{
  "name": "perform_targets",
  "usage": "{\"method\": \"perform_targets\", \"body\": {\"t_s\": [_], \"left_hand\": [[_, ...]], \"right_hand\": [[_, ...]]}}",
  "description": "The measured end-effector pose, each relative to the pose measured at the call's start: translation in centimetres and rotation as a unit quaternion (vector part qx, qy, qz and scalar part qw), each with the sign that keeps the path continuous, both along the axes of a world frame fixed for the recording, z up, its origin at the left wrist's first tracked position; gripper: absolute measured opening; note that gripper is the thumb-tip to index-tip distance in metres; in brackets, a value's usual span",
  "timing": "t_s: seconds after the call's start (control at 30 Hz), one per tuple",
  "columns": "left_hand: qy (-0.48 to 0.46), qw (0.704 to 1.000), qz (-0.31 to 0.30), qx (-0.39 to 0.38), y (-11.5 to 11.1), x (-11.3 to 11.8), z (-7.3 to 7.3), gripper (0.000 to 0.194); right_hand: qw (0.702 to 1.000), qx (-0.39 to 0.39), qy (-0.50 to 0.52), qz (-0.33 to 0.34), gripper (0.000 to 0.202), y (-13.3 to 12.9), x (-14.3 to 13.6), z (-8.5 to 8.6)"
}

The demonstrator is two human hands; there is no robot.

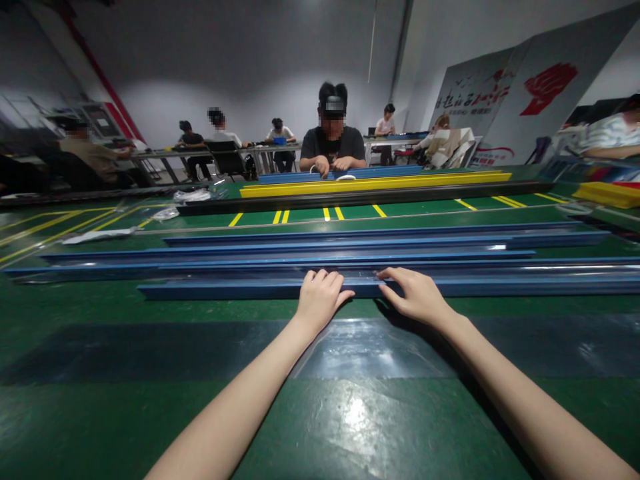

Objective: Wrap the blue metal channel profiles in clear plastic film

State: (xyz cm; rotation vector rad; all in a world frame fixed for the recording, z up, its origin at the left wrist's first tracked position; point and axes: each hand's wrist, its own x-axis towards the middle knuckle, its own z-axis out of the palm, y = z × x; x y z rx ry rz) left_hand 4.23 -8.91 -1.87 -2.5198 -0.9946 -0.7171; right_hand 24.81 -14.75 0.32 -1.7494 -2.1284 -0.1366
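A long blue channel strip [240, 291] lies across the green table in front of me. My left hand [320, 293] is closed over its near wall, fingers curled over the top and thumb pointing right. Just to the right, my right hand [407, 291] takes the same wall between thumb and bent fingers. The inside of the channel has a glossy look. Nearer to me, under my forearms, a clear plastic sheet strip [370, 347] lies flat.
More blue channel strips [350, 240] lie parallel behind. Farther off are a black strip [300, 199], a yellow strip [400, 183] and crumpled clear plastic [193, 195]. A co-worker [333, 143] sits opposite, both hands at blue strips. A yellow tray [607, 195] stands at the right.
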Motion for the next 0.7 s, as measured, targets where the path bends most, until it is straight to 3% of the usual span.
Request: {"method": "perform_targets", "body": {"t_s": [0.3,0.7], "left_hand": [[-0.004,1.0,0.003,-0.001,0.0,-0.02,-0.07,0.03],[0.007,1.0,0.006,-0.004,0.03,0.01,0.03,0.031]], "right_hand": [[0.999,0.005,-0.009,0.033,0.033,0.02,0.09,-0.47],[0.999,-0.019,-0.027,0.017,0.035,0.2,-0.46,-0.38]]}}
